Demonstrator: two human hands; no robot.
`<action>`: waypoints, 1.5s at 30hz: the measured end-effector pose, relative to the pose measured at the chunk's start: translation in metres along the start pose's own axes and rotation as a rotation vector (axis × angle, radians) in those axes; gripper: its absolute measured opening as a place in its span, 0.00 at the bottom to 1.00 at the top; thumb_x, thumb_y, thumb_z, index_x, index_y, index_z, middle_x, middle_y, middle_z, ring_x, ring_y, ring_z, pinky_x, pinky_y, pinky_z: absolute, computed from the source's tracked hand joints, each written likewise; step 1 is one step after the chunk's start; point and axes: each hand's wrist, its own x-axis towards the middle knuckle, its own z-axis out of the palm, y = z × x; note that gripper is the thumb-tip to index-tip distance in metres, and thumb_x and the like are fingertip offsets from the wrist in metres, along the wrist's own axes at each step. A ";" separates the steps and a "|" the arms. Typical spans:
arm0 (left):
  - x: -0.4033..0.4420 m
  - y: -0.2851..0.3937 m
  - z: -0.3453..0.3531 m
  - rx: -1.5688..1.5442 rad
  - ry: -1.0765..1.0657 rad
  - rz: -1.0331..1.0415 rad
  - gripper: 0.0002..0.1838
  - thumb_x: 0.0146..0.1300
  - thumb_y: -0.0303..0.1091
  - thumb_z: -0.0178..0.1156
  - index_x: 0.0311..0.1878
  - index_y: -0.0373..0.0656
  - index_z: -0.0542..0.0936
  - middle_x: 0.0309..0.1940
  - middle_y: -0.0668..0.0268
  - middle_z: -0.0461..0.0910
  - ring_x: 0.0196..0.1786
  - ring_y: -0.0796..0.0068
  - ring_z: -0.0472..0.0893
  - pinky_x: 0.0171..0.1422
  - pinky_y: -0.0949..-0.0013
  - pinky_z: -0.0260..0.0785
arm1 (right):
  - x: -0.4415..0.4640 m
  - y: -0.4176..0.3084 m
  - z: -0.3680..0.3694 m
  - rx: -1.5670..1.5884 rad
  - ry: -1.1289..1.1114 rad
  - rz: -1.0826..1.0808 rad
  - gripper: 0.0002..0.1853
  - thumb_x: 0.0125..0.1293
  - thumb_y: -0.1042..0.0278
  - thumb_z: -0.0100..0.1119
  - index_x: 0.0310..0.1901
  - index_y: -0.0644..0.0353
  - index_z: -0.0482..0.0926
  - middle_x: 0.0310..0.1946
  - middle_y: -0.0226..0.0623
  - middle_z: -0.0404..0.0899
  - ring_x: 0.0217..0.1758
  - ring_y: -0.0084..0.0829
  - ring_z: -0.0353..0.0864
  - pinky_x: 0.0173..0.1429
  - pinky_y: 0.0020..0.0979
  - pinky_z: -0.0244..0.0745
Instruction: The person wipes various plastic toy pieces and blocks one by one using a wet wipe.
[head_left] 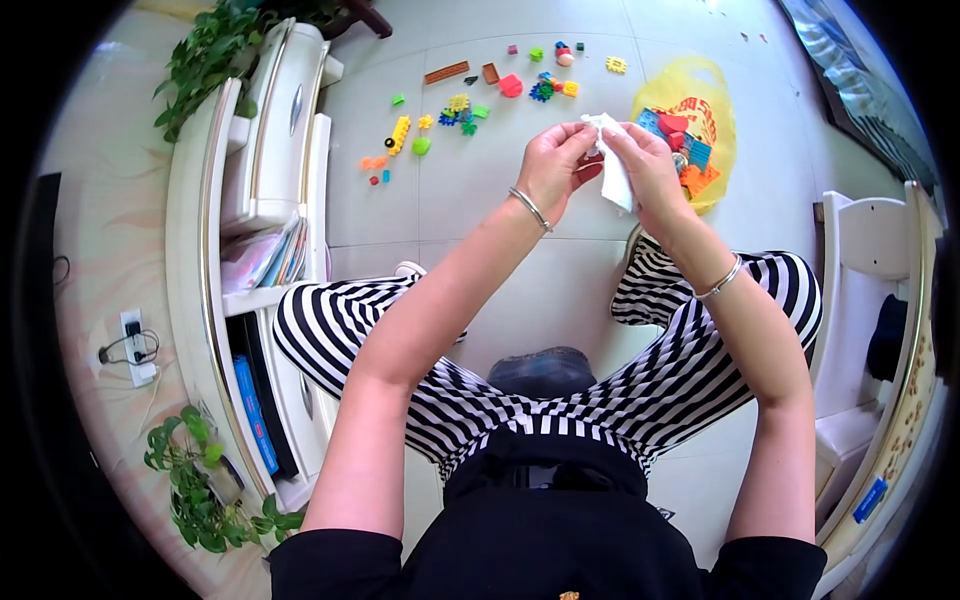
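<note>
Both hands meet over the floor in front of me, pinching a crumpled white tissue (616, 186). My left hand (556, 166) has its fingertips closed at the tissue's upper left edge. Gripping it from the other side, my right hand (652, 170) lets the rest hang down below its thumb. Whether a small toy piece is wrapped inside I cannot tell. Just beyond my right hand lies a yellow plastic bag (722, 118) holding several building blocks (698, 154). Loose toy pieces lie farther left, among them a yellow block (399, 135) and a pink piece (511, 86).
A white cabinet (212, 200) with books stands at the left, with potted plants beside it. On the right is a small white chair (872, 238). My knees in striped trousers are spread on either side, and a dark low seat (542, 372) shows between them.
</note>
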 end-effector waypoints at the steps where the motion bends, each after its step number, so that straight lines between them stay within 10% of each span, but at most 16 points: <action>1: -0.004 0.002 -0.009 0.011 0.019 0.020 0.11 0.66 0.37 0.57 0.46 0.43 0.73 0.38 0.69 0.76 0.42 0.76 0.77 0.47 0.70 0.72 | 0.000 0.003 0.008 -0.023 -0.031 0.004 0.12 0.66 0.62 0.54 0.43 0.63 0.76 0.29 0.28 0.77 0.26 0.16 0.74 0.28 0.21 0.70; 15: -0.066 0.037 -0.101 0.120 0.210 -0.063 0.14 0.64 0.32 0.57 0.51 0.40 0.72 0.45 0.66 0.77 0.48 0.74 0.77 0.53 0.67 0.70 | 0.010 0.041 0.081 -0.189 -0.250 0.095 0.13 0.66 0.64 0.52 0.44 0.65 0.76 0.29 0.32 0.78 0.27 0.21 0.76 0.28 0.25 0.72; 22: -0.210 0.176 -0.142 0.431 0.254 0.371 0.20 0.68 0.35 0.52 0.60 0.35 0.68 0.55 0.56 0.74 0.56 0.67 0.76 0.61 0.65 0.68 | 0.006 0.115 0.087 -0.194 -0.110 0.408 0.11 0.65 0.67 0.53 0.42 0.67 0.75 0.27 0.38 0.77 0.25 0.29 0.78 0.24 0.30 0.72; 27: -0.308 0.110 -0.273 0.145 0.511 0.661 0.12 0.71 0.34 0.46 0.46 0.37 0.75 0.39 0.63 0.79 0.46 0.76 0.78 0.50 0.73 0.72 | -0.032 0.222 0.051 -0.506 -0.268 0.741 0.12 0.62 0.65 0.57 0.40 0.66 0.77 0.28 0.40 0.77 0.24 0.33 0.79 0.22 0.34 0.76; 28: -0.320 0.054 -0.317 0.365 0.778 0.557 0.13 0.71 0.37 0.45 0.43 0.38 0.75 0.37 0.65 0.77 0.44 0.75 0.76 0.50 0.73 0.70 | -0.041 0.239 0.043 -0.630 -0.298 0.793 0.12 0.61 0.64 0.59 0.40 0.65 0.77 0.30 0.40 0.78 0.24 0.35 0.79 0.22 0.35 0.76; 31: -0.368 -0.133 -0.352 -0.497 0.416 -0.233 0.26 0.71 0.41 0.43 0.68 0.37 0.59 0.61 0.58 0.70 0.59 0.64 0.73 0.65 0.67 0.66 | -0.069 0.269 0.021 -0.991 -0.379 0.946 0.12 0.58 0.64 0.60 0.39 0.62 0.79 0.31 0.41 0.80 0.28 0.40 0.82 0.22 0.40 0.77; 34: -0.402 -0.228 -0.327 -0.333 0.624 -0.587 0.26 0.71 0.41 0.43 0.67 0.37 0.59 0.61 0.58 0.70 0.59 0.65 0.73 0.65 0.67 0.66 | -0.102 0.290 -0.014 -1.105 -0.552 0.968 0.12 0.54 0.66 0.60 0.40 0.60 0.81 0.32 0.42 0.82 0.34 0.43 0.83 0.27 0.43 0.79; 39: -0.436 -0.257 -0.313 -0.143 0.698 -0.778 0.25 0.71 0.41 0.43 0.66 0.36 0.61 0.60 0.58 0.71 0.58 0.65 0.73 0.64 0.67 0.67 | -0.122 0.314 -0.057 -1.275 -1.162 0.723 0.17 0.47 0.75 0.63 0.43 0.55 0.80 0.38 0.41 0.83 0.41 0.37 0.83 0.44 0.36 0.81; 41: -0.439 -0.251 -0.308 -0.107 0.710 -0.826 0.25 0.71 0.41 0.44 0.65 0.36 0.62 0.60 0.58 0.71 0.58 0.66 0.73 0.64 0.67 0.67 | -0.119 0.294 -0.027 -1.036 -0.495 1.356 0.12 0.49 0.71 0.63 0.38 0.56 0.82 0.32 0.41 0.83 0.36 0.35 0.84 0.39 0.37 0.81; 43: -0.438 -0.242 -0.305 -0.079 0.723 -0.869 0.25 0.71 0.41 0.44 0.65 0.36 0.62 0.59 0.58 0.71 0.58 0.66 0.73 0.63 0.66 0.67 | -0.125 0.324 -0.062 -1.146 -1.286 0.537 0.12 0.57 0.63 0.56 0.41 0.58 0.82 0.30 0.40 0.82 0.36 0.35 0.83 0.36 0.37 0.79; 45: -0.435 -0.234 -0.306 -0.064 0.741 -0.922 0.24 0.71 0.41 0.44 0.64 0.36 0.63 0.59 0.58 0.72 0.58 0.67 0.73 0.63 0.66 0.67 | -0.141 0.353 -0.073 -0.900 -0.875 1.041 0.10 0.57 0.66 0.57 0.38 0.57 0.82 0.28 0.37 0.82 0.32 0.35 0.83 0.33 0.38 0.77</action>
